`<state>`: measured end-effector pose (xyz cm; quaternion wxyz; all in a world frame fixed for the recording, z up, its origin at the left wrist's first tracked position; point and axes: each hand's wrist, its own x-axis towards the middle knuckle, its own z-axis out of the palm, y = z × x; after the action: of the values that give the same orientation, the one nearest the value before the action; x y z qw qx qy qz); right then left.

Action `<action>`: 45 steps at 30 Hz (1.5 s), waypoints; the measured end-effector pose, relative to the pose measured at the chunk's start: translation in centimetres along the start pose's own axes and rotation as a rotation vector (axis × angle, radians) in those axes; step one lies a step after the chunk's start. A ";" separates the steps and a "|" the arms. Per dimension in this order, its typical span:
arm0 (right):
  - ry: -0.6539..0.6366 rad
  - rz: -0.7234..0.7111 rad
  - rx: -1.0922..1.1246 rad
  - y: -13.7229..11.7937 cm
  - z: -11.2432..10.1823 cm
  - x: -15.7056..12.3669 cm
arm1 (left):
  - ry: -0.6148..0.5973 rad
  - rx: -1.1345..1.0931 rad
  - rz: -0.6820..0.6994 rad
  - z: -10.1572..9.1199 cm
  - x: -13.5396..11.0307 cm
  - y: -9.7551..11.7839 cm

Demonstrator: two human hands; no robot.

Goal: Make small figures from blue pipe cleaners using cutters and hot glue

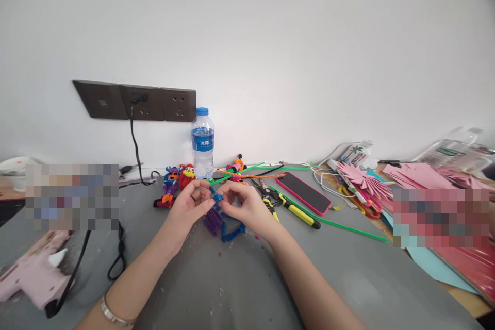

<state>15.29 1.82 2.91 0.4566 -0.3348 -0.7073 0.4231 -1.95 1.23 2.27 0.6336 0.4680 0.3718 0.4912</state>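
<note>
In the head view my left hand (195, 203) and my right hand (243, 203) meet over the grey table, both with fingers pinched on a blue pipe cleaner (217, 197). The blue piece is bent and bunched between the fingertips; part of it is hidden by them. Below the hands lies a bent blue pipe cleaner length (233, 234); whether it joins the held piece I cannot tell. Beside it is a purple fuzzy bundle (212, 221). Green pipe cleaners (247, 169) and an orange one (266, 176) lie just behind my hands.
A water bottle (202, 144) stands against the wall, near colourful fuzzy figures (172, 180). Yellow-handled pliers (297, 211) and a pink-edged phone (303, 192) lie to the right. A pink glue gun (38, 268) with a black cord is at left. Pink folded paper (363, 180) sits far right.
</note>
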 end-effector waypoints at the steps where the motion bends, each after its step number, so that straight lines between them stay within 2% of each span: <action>1: 0.000 0.002 -0.007 0.0 0.0 0.0 | 0.005 0.002 -0.003 0.0 0.0 0.0; 7: 0.056 0.069 0.000 0.3 -0.4 0.1 | 0.024 0.037 -0.020 0.3 -0.2 0.4; 13: 0.089 0.091 0.191 0.6 -0.5 0.5 | 0.057 0.032 -0.036 0.3 0.0 0.3; 21: 0.081 0.103 0.355 0.3 -0.3 0.5 | -0.031 0.006 -0.131 0.4 -0.2 0.3; 27: 0.065 0.103 0.380 0.3 -0.3 0.5 | -0.046 -0.022 -0.136 0.6 -0.2 0.7; 34: 0.135 0.136 0.375 0.7 -0.2 0.5 | -0.036 -0.020 -0.122 0.5 -0.3 0.5; 39: 0.079 0.207 0.447 0.7 -0.1 0.4 | -0.070 -0.084 -0.110 0.2 -0.2 0.3; 45: 0.046 0.197 0.457 0.6 -0.1 0.4 | -0.088 -0.090 -0.102 0.1 -0.1 0.2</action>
<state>15.29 2.42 2.47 0.4931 -0.2996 -0.5468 0.6067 -1.97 1.10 2.49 0.6938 0.4409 0.3444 0.4534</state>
